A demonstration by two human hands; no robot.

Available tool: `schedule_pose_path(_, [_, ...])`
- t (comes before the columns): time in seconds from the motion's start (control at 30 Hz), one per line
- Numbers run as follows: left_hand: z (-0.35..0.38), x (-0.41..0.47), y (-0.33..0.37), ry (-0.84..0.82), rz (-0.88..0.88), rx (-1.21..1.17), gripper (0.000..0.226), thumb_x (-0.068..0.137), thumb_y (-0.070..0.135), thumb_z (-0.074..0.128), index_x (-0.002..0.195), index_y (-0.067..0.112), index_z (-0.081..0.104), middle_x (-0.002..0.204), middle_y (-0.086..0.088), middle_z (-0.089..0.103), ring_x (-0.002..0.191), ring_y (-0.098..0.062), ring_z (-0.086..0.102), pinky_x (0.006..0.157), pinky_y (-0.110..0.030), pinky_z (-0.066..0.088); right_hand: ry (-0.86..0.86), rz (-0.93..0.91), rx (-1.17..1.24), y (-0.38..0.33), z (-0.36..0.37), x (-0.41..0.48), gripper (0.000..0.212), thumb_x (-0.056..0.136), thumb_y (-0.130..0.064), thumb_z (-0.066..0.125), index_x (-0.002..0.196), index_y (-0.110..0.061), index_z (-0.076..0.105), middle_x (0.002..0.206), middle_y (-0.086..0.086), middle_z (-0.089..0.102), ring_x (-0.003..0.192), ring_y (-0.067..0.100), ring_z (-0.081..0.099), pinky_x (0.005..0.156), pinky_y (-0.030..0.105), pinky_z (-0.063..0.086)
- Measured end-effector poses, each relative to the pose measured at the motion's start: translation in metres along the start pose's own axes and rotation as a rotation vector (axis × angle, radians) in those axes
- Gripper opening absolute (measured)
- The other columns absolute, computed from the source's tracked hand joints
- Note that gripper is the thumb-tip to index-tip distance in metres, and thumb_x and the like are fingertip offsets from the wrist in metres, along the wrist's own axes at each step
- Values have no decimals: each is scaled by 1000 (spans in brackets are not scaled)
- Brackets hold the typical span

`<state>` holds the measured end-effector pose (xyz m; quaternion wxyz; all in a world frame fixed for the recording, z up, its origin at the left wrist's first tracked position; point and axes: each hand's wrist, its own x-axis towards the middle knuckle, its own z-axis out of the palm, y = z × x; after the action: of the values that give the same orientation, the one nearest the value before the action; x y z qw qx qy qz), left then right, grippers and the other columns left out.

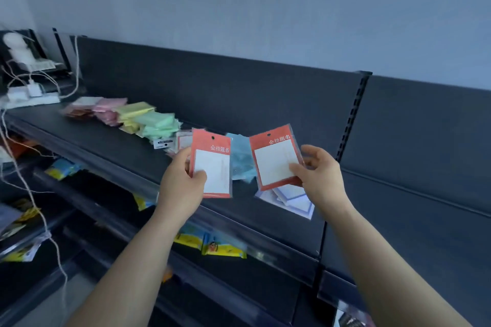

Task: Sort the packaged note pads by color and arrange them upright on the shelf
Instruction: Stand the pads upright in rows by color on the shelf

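My left hand (182,182) grips a red packaged note pad (212,164) by its lower left edge, held upright above the dark shelf (106,141). My right hand (320,170) pinches a second red note pad (275,158) by its right side. Between them a light blue pad (240,159) lies on the shelf. White pads with blue borders (292,200) lie flat under the right-hand pad. Further left sit piles of green pads (159,125), yellow pads (134,111) and pink pads (109,110).
A power strip with white chargers and cables (32,94) sits at the shelf's far left. Lower shelves hold yellow packaged goods (223,247). A dark back panel (239,87) rises behind the shelf, with a slotted upright post (353,114) on the right.
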<state>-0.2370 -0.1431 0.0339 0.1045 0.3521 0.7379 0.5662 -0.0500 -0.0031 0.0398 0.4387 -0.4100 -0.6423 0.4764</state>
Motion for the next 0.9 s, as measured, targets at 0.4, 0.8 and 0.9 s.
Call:
schedule_pose_path(0.4, [-53, 78, -54, 355, -133, 93, 32, 95, 4, 47, 126, 11, 43, 115, -7, 59, 92, -21, 55, 55, -22, 36, -32, -102, -63, -10, 87, 68, 17, 87, -4, 62, 97, -18, 58, 95, -2, 66, 86, 19, 68, 77, 39, 59])
schedule_pose_path(0.8, [-76, 172, -84, 243, -109, 91, 32, 95, 6, 48, 126, 15, 48, 119, -2, 61, 104, -21, 57, 69, -26, 41, 67, -99, -120, -21, 151, 112, 13, 86, -6, 63, 94, -16, 62, 90, -1, 65, 88, 21, 66, 79, 42, 58])
schedule_pose_path(0.9, [-73, 194, -84, 187, -94, 59, 34, 95, 6, 47, 128, 15, 49, 114, 4, 58, 99, -16, 54, 68, -26, 40, 110, -86, -140, -22, 162, 118, 15, 86, -7, 63, 92, -20, 62, 91, -1, 66, 88, 21, 66, 81, 43, 58])
